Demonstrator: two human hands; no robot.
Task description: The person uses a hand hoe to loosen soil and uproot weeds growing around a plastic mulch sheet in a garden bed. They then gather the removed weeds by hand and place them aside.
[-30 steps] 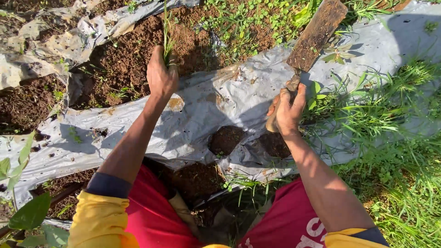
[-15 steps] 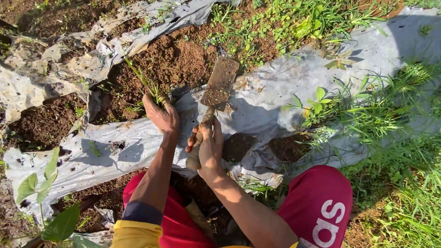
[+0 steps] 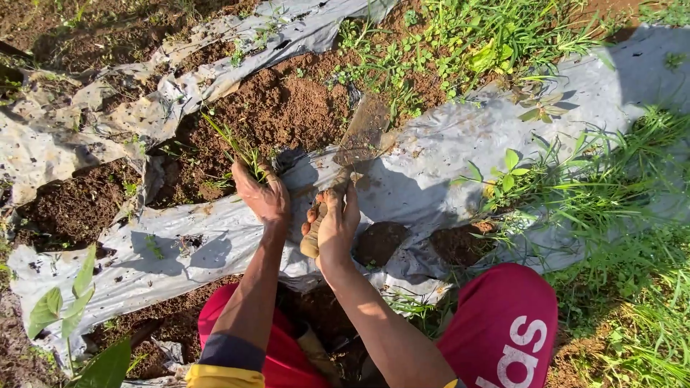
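Fingers of left hand [image 3: 262, 194] pinch a green grass tuft [image 3: 241, 152] low at the brown soil, right hand [image 3: 332, 224] wraps the flat soil-caked hoe [image 3: 359, 133], now swung down beside it to dig.

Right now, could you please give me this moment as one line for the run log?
left hand: grips grass tuft | right hand: grips hoe handle | hoe blade: in soil at plastic sheet edge

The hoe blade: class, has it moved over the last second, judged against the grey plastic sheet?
Yes. The hoe blade has swung down and left, from the sheet's upper right to its torn edge by the bare soil.
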